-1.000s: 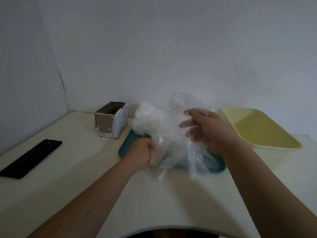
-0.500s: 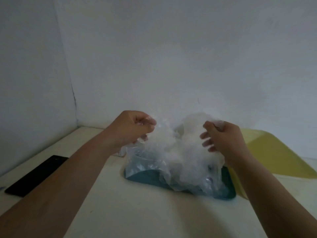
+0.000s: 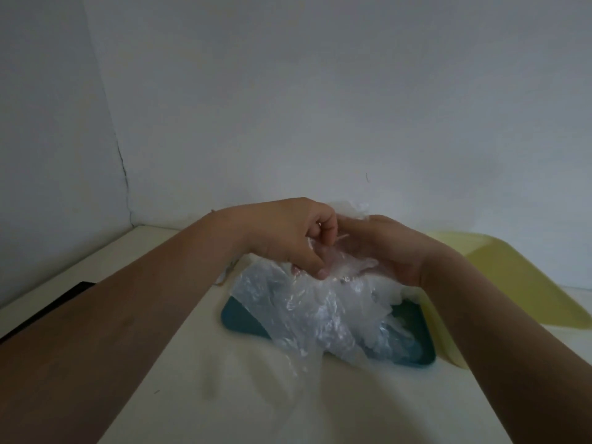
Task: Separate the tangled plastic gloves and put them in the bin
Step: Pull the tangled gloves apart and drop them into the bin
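Note:
A tangled clump of clear plastic gloves (image 3: 320,312) hangs from both hands and spills onto a teal tray (image 3: 243,322) on the cream table. My left hand (image 3: 288,238) curls its fingers and thumb round the top of the clump. Right beside it, my right hand (image 3: 394,251) grips the same clump, its fingertips hidden in the plastic. The hands touch above the tray. A pale yellow bin (image 3: 512,283) lies at the right, its near corner behind my right forearm.
A black phone (image 3: 48,312) lies at the table's left edge, mostly hidden by my left forearm. Grey walls meet in a corner behind the table. The cardboard box seen earlier is hidden behind my left arm.
My hands, apart half a second ago, have come together over the clump. A second ago the left hand was low at the tray; it now holds the plastic from above.

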